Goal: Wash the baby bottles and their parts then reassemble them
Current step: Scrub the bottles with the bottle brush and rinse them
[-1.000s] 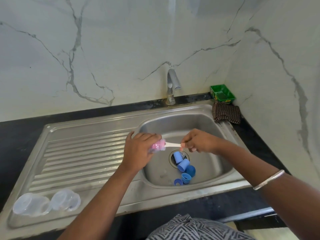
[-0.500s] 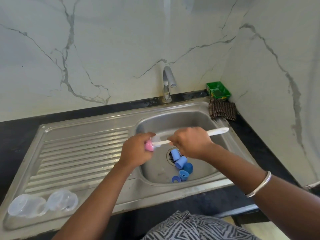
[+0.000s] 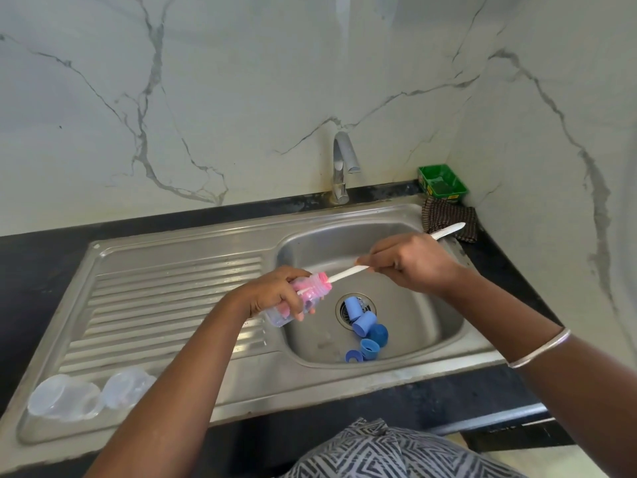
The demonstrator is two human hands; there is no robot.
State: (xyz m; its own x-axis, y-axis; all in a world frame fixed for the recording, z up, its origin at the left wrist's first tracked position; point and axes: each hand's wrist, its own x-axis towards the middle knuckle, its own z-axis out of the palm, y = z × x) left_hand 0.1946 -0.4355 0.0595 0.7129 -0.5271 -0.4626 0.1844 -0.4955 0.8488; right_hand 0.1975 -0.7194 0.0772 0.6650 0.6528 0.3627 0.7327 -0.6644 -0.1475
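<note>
At about seven o'clock, nearest the viewer, two clear plastic domed caps [image 3: 74, 396] lie side by side at the low end of the steel drainboard [image 3: 165, 291]. Toward the centre, the left hand [image 3: 275, 293] curls round a small clear baby bottle [image 3: 296, 300], tilted with its neck toward two o'clock over the rim of the sink [image 3: 431, 353]; a pink brush head fills the bottle. The white brush handle [image 3: 346, 272] runs from the neck up to the right hand [image 3: 410, 262], whose fingers close round it, its tip showing beyond at two o'clock. In the basin beneath, blue caps and rings [image 3: 365, 329] cluster beside the drain. Farther back stand the tap [image 3: 341, 167], a checked cloth [image 3: 448, 217] and a green tray [image 3: 443, 184] on the black worktop [image 3: 41, 253].
</note>
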